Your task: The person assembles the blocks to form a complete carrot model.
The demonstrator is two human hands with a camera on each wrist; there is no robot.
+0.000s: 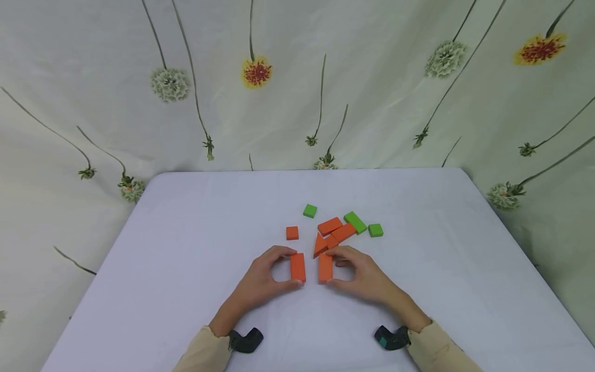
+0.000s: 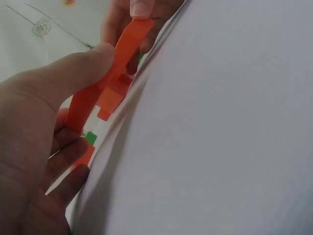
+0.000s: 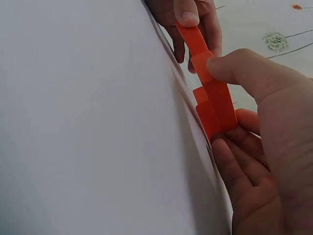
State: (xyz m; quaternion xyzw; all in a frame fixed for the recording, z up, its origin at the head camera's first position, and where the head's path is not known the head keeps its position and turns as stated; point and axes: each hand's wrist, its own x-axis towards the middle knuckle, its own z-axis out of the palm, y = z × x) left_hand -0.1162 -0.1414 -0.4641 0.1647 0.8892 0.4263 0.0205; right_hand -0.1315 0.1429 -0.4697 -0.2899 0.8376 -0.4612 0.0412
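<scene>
pinch of left hand (image 1: 259, 280), curved fingers (image 1: 279, 251) and thumb (image 1: 287, 285) partly apart across ends of one orange rectangular block (image 1: 298, 267); matching pinch of right hand (image 1: 369, 276) on second orange rectangular block (image 1: 325, 268), narrow gap between; just beyond second, on white tabletop (image 1: 162, 268), orange triangular block (image 1: 319, 247); farther off, green rectangular block (image 1: 355, 222)

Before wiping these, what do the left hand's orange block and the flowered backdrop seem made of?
The orange block looks like smooth, low-sheen plastic or painted wood: even colour, no visible grain. The flowered backdrop looks like matte printed fabric, with soft creases.
</scene>
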